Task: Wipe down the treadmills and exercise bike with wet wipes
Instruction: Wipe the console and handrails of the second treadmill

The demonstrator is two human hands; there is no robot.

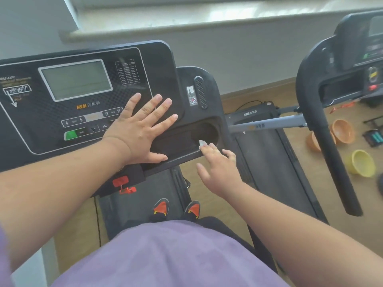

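I stand on a black treadmill whose console (62, 121) fills the left of the view, with a grey screen (76, 79) and a green button (71, 134). My left hand (141, 129) lies flat with spread fingers on the console's right part. My right hand (217, 170) reaches to the edge of the cup holder (207, 131) on the right. Its fingertips press a small white wet wipe (202, 144) against the holder's rim; most of the wipe is hidden under the fingers.
A second treadmill (342, 65) stands at the right, its black handrail (327, 137) slanting down beside me. Orange bowls (342, 131) and a yellow bowl (361, 162) lie on the wooden floor. A red safety clip (122, 184) hangs below the console. A window sill runs above.
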